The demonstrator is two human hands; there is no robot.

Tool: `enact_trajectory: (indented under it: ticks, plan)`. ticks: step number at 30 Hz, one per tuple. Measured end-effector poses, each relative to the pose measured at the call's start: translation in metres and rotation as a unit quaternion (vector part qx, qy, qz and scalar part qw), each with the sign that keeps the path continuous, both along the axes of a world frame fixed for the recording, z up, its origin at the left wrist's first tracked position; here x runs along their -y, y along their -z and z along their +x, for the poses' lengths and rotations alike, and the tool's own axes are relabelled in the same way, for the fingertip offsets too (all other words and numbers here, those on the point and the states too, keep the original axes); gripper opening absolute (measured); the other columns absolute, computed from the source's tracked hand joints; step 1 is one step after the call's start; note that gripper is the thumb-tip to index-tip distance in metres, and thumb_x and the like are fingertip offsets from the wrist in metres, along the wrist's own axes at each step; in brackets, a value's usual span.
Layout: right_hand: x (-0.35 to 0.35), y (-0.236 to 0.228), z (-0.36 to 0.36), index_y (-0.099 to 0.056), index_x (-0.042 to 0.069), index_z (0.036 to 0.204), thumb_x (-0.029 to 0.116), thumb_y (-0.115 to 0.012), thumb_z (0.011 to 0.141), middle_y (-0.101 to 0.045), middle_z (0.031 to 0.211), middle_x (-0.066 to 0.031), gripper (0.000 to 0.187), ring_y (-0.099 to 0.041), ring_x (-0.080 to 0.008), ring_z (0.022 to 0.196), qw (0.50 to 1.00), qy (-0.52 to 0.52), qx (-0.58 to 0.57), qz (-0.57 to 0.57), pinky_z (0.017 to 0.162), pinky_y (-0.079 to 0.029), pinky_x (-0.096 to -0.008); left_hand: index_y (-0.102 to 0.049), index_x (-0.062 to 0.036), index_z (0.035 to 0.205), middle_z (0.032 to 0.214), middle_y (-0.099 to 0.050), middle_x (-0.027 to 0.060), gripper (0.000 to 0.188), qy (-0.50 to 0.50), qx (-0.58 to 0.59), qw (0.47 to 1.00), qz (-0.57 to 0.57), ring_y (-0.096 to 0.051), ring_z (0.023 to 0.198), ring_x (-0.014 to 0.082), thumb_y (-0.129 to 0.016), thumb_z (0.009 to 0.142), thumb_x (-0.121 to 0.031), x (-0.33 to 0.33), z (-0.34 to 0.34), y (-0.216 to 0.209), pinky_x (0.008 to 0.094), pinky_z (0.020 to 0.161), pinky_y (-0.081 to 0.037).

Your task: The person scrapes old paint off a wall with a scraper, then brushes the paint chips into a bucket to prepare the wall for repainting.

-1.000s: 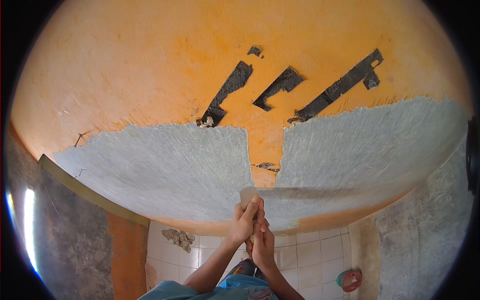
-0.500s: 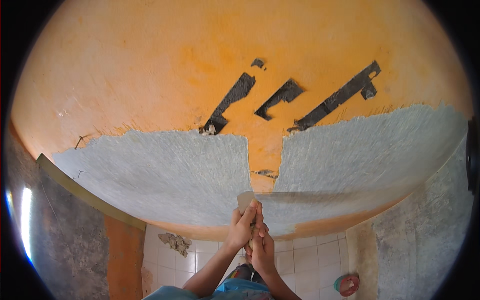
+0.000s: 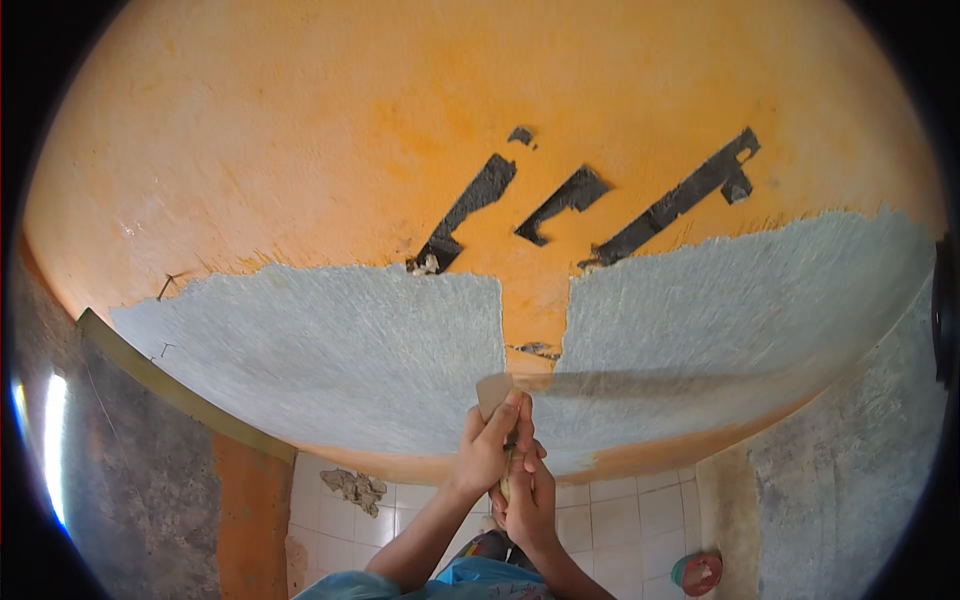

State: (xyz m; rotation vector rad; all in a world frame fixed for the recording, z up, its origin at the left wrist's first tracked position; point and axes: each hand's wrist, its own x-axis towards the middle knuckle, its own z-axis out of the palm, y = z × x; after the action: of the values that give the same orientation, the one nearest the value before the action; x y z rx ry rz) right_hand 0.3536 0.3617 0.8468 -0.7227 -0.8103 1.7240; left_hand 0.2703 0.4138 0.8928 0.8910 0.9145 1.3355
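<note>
Both my hands are wrapped round a scraper, whose broad flat blade points up against the wall. My left hand grips it close to the blade, thumb laid along it. Lower down, my right hand is closed round the handle, which the fingers mostly hide. The blade's edge lies by the lower end of a narrow orange paint strip. Bare grey wall surface spreads on both sides of that strip. Above is orange-painted wall with several torn black patches.
A pale tiled floor lies below, with a crumpled rag-like heap at left and a red and green round container at right. Nails stick out of the wall at left. Grey side walls close in both sides.
The view has shifted slightly, so the wall sits a little lower and further right. The blade has moved up a little against the strip; both hands keep their grip.
</note>
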Motion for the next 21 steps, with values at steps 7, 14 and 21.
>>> enact_trajectory:
  ticks: [7,14,21]
  plan:
    - [-0.003,-0.007,-0.003,-0.04,0.011,0.103,0.032,-0.036,0.102,-0.044,0.057,0.0005,0.021,-0.035,-0.0028,0.039,1.0,0.002,0.025,0.006,0.034,-0.027,-0.0181,-0.049,-0.0039,0.084,0.058,-0.049,0.0041,0.032,0.005,-0.011,1.0,-0.021,-0.052,0.046,0.0143,-0.04,0.1,-0.03,-0.001,-0.004,-0.004,0.0331,0.06,-0.053]
    - [-0.006,-0.018,-0.002,-0.04,0.009,0.102,0.032,-0.034,0.102,-0.043,0.057,0.0003,0.024,-0.034,-0.0035,0.039,0.999,0.0,0.025,0.047,0.034,-0.027,-0.0185,-0.05,-0.0033,0.086,0.058,-0.049,0.0045,0.032,-0.001,-0.022,0.999,-0.03,-0.052,0.046,0.0143,-0.04,0.1,-0.03,-0.002,-0.005,-0.017,0.0328,0.06,-0.053]
    - [-0.004,-0.027,0.0,-0.04,0.003,0.109,0.028,-0.036,0.102,-0.042,0.057,0.0012,0.026,-0.033,-0.0023,0.038,0.998,0.0,0.018,0.056,0.033,-0.027,-0.0183,-0.05,-0.0034,0.086,0.058,-0.05,0.0042,0.031,0.02,0.005,1.0,-0.002,-0.054,0.047,0.0141,-0.04,0.1,-0.029,-0.003,-0.003,-0.032,0.0326,0.06,-0.053]
